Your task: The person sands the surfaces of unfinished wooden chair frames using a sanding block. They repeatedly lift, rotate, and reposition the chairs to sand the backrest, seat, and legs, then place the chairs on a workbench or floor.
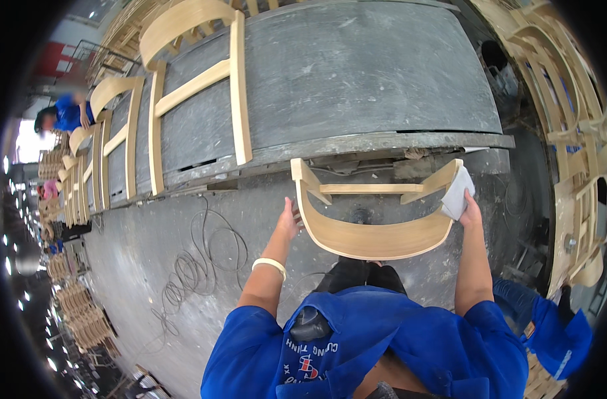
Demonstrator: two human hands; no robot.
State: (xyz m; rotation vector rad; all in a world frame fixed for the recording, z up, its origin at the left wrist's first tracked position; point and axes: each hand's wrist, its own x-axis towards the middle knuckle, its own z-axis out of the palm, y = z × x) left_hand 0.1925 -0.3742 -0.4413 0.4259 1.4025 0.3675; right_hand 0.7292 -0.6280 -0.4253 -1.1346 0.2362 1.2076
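Note:
In front of my body I hold up a pale wooden chair back frame, its curved backrest nearest me, with two short legs and a crossbar on the far side. My left hand grips its left side, the fingertips partly hidden behind the wood. At the right end, my right hand is closed on a folded whitish sheet, which lies against the frame's outer face. Whether the sheet is cloth or abrasive paper I cannot tell.
A long grey worktable stands ahead, a similar chair frame on its left part and more in a row beyond. Coiled cable lies on the floor at left. Wooden frames are stacked at right. Co-workers in blue are at far left and lower right.

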